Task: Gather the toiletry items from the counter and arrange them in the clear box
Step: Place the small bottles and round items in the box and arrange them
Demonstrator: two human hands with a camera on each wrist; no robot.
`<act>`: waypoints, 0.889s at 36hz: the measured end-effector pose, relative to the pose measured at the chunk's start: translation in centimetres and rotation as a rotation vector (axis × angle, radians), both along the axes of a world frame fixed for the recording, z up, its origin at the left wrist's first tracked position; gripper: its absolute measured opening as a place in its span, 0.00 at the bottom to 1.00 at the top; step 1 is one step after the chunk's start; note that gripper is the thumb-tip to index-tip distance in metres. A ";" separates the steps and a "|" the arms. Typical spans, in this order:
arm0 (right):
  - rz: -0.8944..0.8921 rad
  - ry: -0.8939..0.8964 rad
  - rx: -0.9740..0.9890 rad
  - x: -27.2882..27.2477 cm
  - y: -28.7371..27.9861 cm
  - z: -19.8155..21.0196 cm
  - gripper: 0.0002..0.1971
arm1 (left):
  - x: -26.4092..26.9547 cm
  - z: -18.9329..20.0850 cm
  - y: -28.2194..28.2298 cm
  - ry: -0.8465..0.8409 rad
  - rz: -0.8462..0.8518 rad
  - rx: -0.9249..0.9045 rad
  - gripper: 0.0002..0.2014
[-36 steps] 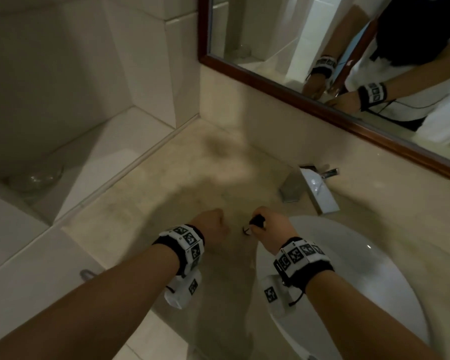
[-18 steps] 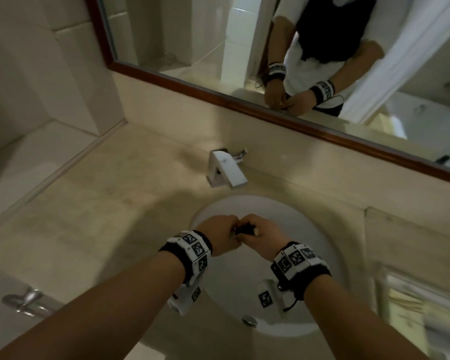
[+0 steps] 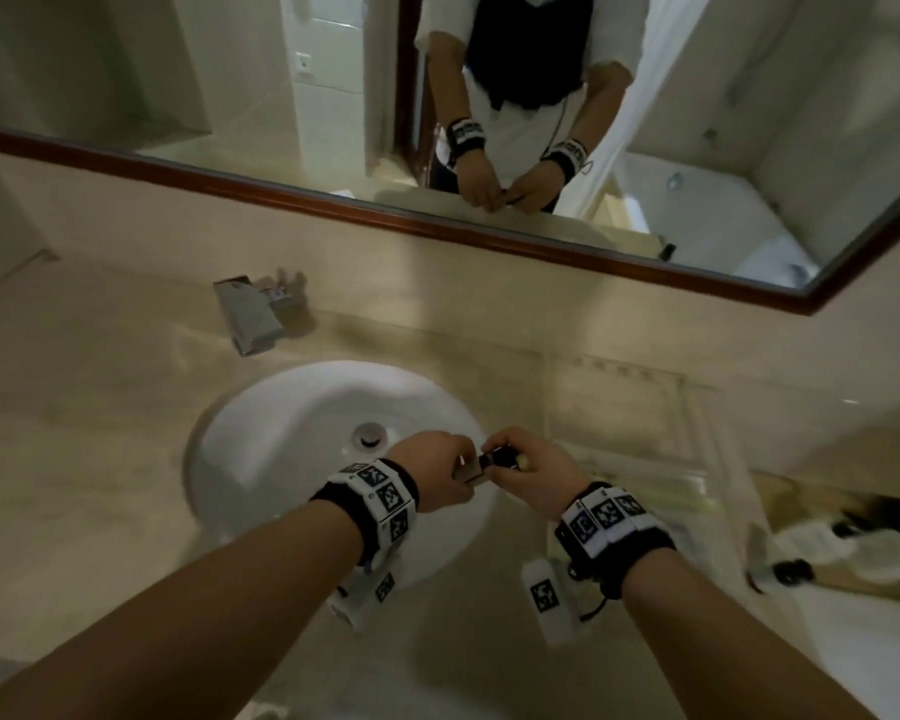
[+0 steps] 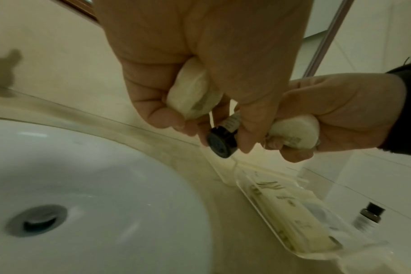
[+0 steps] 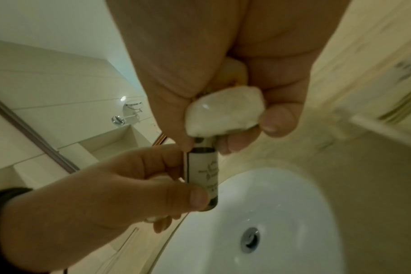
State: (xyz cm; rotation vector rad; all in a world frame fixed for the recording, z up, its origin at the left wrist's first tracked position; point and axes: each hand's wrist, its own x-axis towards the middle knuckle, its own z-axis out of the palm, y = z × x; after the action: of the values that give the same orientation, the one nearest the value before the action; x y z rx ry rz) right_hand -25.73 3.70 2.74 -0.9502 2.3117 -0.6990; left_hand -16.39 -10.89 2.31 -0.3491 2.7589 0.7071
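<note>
From the head view, you are holding your left hand (image 3: 440, 472) and right hand (image 3: 528, 467) together over the sink (image 3: 261, 433), both gripping a small bottle (image 3: 497, 458); the clear box (image 3: 697, 459) is sitting to the right. At the left wrist, your fingers are curling round a white soap (image 4: 192, 94). At the right wrist, another soap (image 5: 224, 111) is lying in your closed palm.

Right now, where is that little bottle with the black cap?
The small bottle is held between both hands above the white sink's right edge: left hand and right hand both grip it.
</note>
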 end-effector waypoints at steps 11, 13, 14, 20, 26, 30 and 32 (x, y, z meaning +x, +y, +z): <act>-0.103 -0.010 0.041 -4.9 13.8 0.6 0.07 | -6.4 -0.2 12.6 -0.010 -0.128 0.000 0.20; -0.124 -0.021 0.059 -5.7 15.8 0.7 0.07 | -7.5 -0.2 14.6 0.004 -0.157 -0.015 0.18; -0.137 -0.028 0.063 -6.2 16.8 0.7 0.07 | -7.9 -0.1 15.5 0.010 -0.165 -0.015 0.17; -0.182 -0.017 0.102 -8.5 21.1 0.8 0.10 | -9.8 -0.2 19.3 0.067 -0.115 0.067 0.19; -0.229 -0.011 0.084 -10.2 23.2 0.4 0.08 | -10.5 -1.4 20.6 0.001 -0.133 -0.027 0.18; -0.215 -0.021 0.154 -10.5 24.1 -0.9 0.06 | -11.0 -2.5 20.9 -0.070 -0.206 -0.074 0.19; -0.193 -0.028 0.188 -10.4 24.2 -1.4 0.05 | -11.4 -2.9 21.0 -0.091 -0.227 -0.074 0.18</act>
State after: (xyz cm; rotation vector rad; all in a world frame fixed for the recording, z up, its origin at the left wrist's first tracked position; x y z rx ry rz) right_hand -36.08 27.91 1.29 -0.6353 2.4161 -0.5541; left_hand -27.77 10.11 -0.64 -0.0775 2.6854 0.5200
